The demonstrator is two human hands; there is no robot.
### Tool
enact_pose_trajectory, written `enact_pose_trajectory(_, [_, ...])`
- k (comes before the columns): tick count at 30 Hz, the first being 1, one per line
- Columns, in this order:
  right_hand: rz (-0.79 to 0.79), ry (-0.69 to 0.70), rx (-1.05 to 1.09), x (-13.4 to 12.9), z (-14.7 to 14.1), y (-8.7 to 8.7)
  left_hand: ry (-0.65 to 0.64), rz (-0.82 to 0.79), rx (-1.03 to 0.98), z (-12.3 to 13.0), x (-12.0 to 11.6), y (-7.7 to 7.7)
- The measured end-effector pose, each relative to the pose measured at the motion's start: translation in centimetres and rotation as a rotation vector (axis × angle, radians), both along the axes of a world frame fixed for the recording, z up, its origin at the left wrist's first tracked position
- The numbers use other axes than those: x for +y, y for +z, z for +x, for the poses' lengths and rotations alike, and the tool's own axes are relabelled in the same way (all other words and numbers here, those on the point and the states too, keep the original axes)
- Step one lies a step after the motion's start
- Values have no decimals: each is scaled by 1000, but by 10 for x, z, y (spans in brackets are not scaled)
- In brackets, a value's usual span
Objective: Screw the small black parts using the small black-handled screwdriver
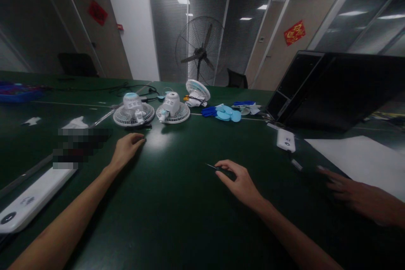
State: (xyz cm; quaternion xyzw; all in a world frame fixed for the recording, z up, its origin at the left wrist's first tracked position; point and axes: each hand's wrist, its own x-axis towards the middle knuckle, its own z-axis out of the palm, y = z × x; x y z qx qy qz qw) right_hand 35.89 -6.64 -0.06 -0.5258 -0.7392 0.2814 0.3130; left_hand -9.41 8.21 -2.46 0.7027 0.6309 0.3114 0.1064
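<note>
My right hand (236, 177) is closed around the dark handle of a screwdriver (225, 172), its thin shaft pointing left above the table. My left hand (128, 148) reaches forward over the green table, fingers curled and pressed together at the tips. Something small and dark may be at those fingertips, too small to name. Beyond it lies a white fan head (134, 112) with its grille down and motor housing up. Another fan head (173, 109) rests the same way to its right. Behind them a third small fan (198, 93) sits tilted.
Another person's blurred hand (357, 194) is at the right. Light blue fan blades (228, 113) and blue gloves (209, 112) lie beyond my right hand. A white power bank (286, 140) is near a large black monitor (332, 88). A long white device (34, 198) lies left.
</note>
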Motion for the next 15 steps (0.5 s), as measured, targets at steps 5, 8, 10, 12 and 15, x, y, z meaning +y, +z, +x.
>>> enact_pose_trajectory(5, [-27,39,4,0,-1,3,-347,-144,-101,65,-29,4])
enact_pose_trajectory(8, [-17,71,-32,0,-2,4,-574,-192,-126,118,-57,1])
enact_pose_trajectory(10, [0,97,-57,-1,-1,4,-668,-207,-150,144,-74,0])
enact_pose_trajectory(12, [11,117,-70,-1,-1,3,-720,-229,-164,161,-86,0])
enact_pose_trajectory(15, [23,138,-83,-2,-1,2,-738,-248,-178,169,-95,2])
